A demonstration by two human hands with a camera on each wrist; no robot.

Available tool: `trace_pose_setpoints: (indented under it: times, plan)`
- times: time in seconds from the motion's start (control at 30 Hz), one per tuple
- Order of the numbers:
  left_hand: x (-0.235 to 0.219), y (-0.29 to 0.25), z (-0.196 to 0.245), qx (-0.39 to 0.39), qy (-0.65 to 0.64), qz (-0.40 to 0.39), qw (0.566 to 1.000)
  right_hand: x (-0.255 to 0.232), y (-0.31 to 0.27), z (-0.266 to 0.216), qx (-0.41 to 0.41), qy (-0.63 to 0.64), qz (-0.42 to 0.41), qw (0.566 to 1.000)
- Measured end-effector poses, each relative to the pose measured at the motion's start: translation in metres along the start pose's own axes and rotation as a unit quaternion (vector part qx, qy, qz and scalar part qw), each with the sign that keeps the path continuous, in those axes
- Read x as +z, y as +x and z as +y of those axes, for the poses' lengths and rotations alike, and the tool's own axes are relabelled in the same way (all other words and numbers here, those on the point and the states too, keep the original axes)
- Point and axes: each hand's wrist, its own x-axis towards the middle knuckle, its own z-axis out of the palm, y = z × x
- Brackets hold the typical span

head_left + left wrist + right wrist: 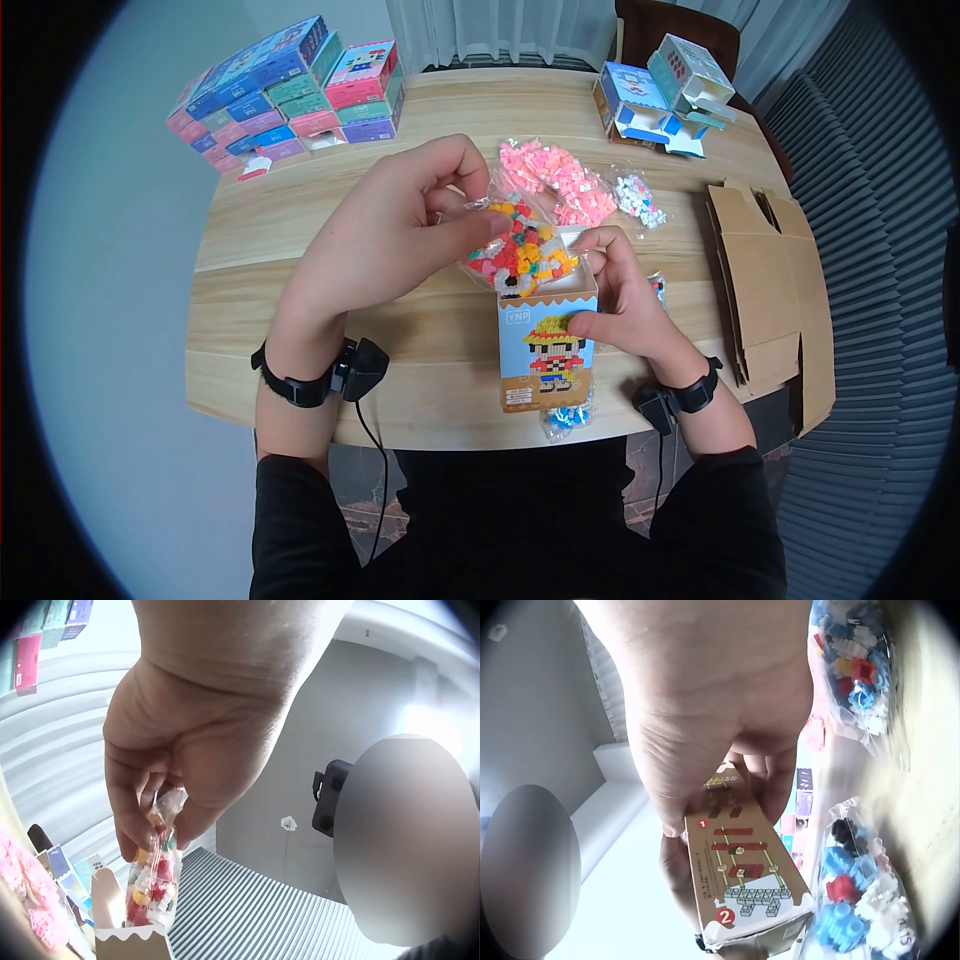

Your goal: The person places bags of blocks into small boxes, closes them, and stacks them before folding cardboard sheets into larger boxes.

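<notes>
The left hand pinches the gathered top of a clear plastic bag between thumb and fingers; the right hand grips a small card box, thumb on its printed front and fingers behind. The hands are apart, with the bag between them at the box's open mouth. Through its glossy, crinkled film show tiny angular bricks in red, yellow, orange, white and black. The left wrist view shows the bag's lower end behind the scalloped rim; how deep it sits cannot be told.

The box is an upright, flat-sided block, blue above and brown below, printed with a pixel-like figure in a yellow hat. Its brown side, in the right wrist view, carries numbered assembly drawings.

Near the box's base lies a clear bag of blue pieces. Beyond the hands, a wide spread of bagged pink bricks rests on the surface, smooth with pale wood grain, and just beside it is a bag of mostly white pieces.

Farther out, folded corrugated cardboard lies matt and creased at the right edge. Glossy printed cartons are stacked at the far left, and opened boxes with loose flaps stand at the far right.
</notes>
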Motion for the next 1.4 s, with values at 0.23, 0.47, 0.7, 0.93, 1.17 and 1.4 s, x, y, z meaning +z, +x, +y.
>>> trace_pose_setpoints:
  times: [0.23, 0.47, 0.7, 0.93, 1.17, 1.4]
  plan:
    - [-0.009, -0.005, 0.003, -0.011, 0.024, -0.018, 0.999, 0.001, 0.0, 0.001, 0.006, 0.052, -0.021, 0.998]
    - [-0.015, -0.007, -0.005, 0.036, -0.025, -0.029, 0.999, 0.001, 0.0, 0.003, 0.002, 0.063, -0.045, 0.997]
    - [-0.004, -0.005, -0.004, -0.005, 0.021, -0.05, 0.999, 0.001, 0.001, 0.005, -0.003, 0.067, -0.039, 0.997]
    - [-0.004, -0.006, -0.001, -0.004, 0.065, 0.004, 0.998, 0.002, 0.002, 0.005, -0.011, 0.085, -0.019, 0.996]
    - [0.0, -0.008, 0.006, 0.011, 0.103, 0.019, 0.994, 0.002, 0.003, 0.006, -0.014, 0.079, -0.016, 0.997]
    - [0.007, -0.007, 0.003, 0.054, 0.125, -0.015, 0.991, 0.004, 0.002, 0.002, -0.006, 0.082, -0.018, 0.996]
